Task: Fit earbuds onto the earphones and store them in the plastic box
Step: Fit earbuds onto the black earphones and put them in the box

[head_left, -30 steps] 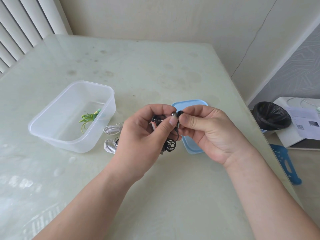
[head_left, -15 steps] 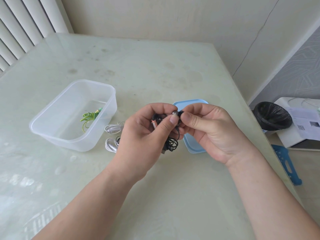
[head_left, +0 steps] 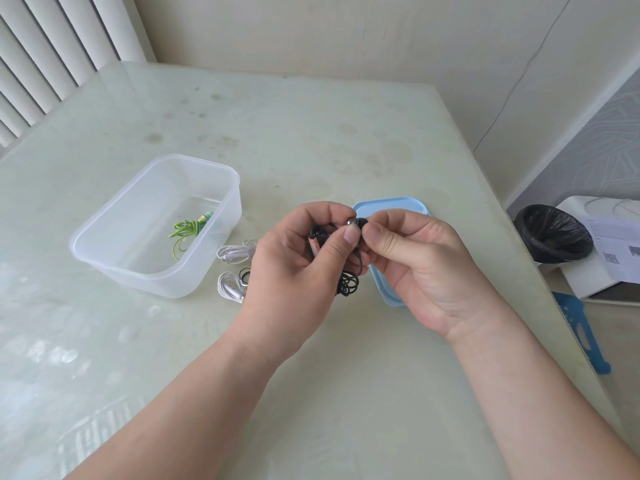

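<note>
My left hand [head_left: 294,268] grips a coiled pair of black earphones [head_left: 347,284], its thumb and forefinger pinching one metal earpiece [head_left: 349,222]. My right hand [head_left: 419,261] pinches a small black earbud tip [head_left: 362,222] right against that earpiece. Both hands hover above the table, in front of the blue lid [head_left: 388,206]. The clear plastic box [head_left: 114,258] stands open to the left with green earphones [head_left: 187,230] inside. Two white earphone bundles [head_left: 233,252] [head_left: 230,287] lie on the table beside the box.
The glass-topped table [head_left: 311,140] stands against a wall corner, its right edge running diagonally. Beyond that edge, on the floor, are a black-lined bin [head_left: 550,233], a white unit with papers [head_left: 613,244] and a blue plastic piece [head_left: 581,327].
The hands have stayed almost where they were, still working the tip against the earpiece. My view has shifted slightly.
</note>
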{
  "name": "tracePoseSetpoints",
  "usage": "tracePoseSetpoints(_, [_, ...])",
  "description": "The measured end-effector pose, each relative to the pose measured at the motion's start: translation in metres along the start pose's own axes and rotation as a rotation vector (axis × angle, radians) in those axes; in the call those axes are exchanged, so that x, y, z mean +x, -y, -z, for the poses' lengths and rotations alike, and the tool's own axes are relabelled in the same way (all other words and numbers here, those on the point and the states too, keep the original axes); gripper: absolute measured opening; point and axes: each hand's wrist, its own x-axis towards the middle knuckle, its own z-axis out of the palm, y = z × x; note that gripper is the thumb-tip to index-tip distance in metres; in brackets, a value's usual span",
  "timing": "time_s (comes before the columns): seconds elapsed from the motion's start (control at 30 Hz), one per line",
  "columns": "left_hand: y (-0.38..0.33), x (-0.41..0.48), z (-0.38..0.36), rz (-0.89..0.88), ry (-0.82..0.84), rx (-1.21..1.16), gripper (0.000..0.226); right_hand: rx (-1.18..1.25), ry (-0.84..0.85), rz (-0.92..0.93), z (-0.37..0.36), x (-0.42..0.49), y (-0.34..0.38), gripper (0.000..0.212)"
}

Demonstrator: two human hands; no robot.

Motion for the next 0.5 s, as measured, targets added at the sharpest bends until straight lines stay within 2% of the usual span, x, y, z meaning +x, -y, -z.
tracePoseSetpoints(0.13, [0.0002,-0.0006,-0.0002,-0.013,0.015,0.003,0.01,0.0,-0.003,0.011,-0.0012,0.0004,-0.0025,0.011])
tracePoseSetpoints(0.5, [0.0014,0.0002,0.0023,0.018,0.058,-0.018,0.009,0.023,0.043,0.015,0.0052,0.0014,-0.0025,0.002])
